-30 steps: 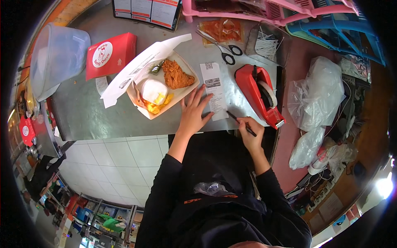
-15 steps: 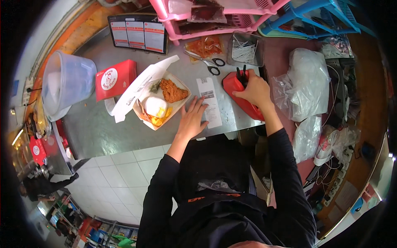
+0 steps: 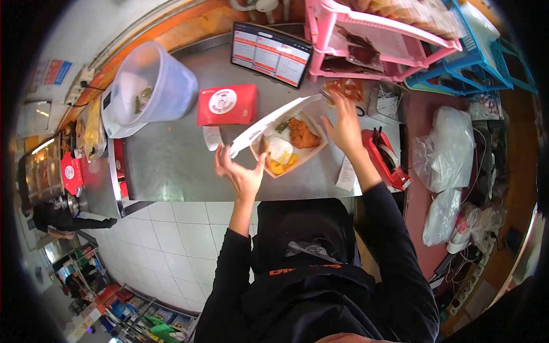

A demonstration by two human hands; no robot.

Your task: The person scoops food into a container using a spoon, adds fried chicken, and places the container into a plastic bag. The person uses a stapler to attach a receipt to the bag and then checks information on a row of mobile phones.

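Note:
A white takeaway box stands open on the steel table, its lid tilted up on the left side. Inside are fried chicken, a mound of white rice, yellow pieces and some greens. My left hand is at the box's front left corner, fingers spread, below the lid; whether it touches the cardboard is unclear. Over the right side reaches my right hand, fingers stretched out, holding nothing visible. A printed receipt lies partly under my right wrist, beside a red tape dispenser.
Behind the box are a closed red box, a tablet and a clear tub on a scale. Pink and blue racks stand at the back right. Sauce packets lie before them; plastic bags sit right.
My right hand has let go of the tape dispenser and moved left toward the takeaway box. My left hand has left the receipt for the box's front left corner. The view has shifted left.

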